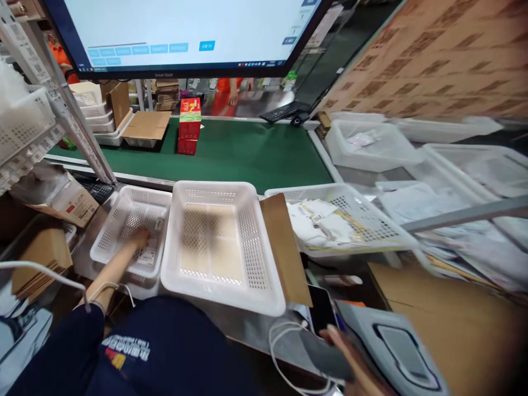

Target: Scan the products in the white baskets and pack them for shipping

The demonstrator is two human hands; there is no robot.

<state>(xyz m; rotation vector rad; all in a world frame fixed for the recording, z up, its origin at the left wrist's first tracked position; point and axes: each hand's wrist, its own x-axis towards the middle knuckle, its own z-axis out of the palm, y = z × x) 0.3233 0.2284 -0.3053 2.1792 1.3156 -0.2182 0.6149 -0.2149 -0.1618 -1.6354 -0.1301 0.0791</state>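
Left hand (140, 237) down inside the small white perforated plastic basket (119, 212) at the near left, fingers resting on a white printed paper slip (149, 254) lying on the basket floor; whether pinching it or only touching, cannot tell through the blur. Right hand (350, 357) low at the bottom right, fingers stretched out flat against a dark grey handheld device (330, 360), grip not clear, a white cable (280, 341) looping just beside it. Just right of the small basket, touching it, a larger white perforated plastic basket (214, 192) with only a beige bottom showing. Against its right wall, a leaning brown cardboard sheet (284, 253). Beyond that, a wide white mesh tray (371, 206) holding crumpled white papers. Farther back, a green conveyor belt (256, 151) carrying a red and white carton (190, 125). Overhead, a big lit monitor screen (185, 33). Across the belt, a person in orange (229, 93), only partly seen.
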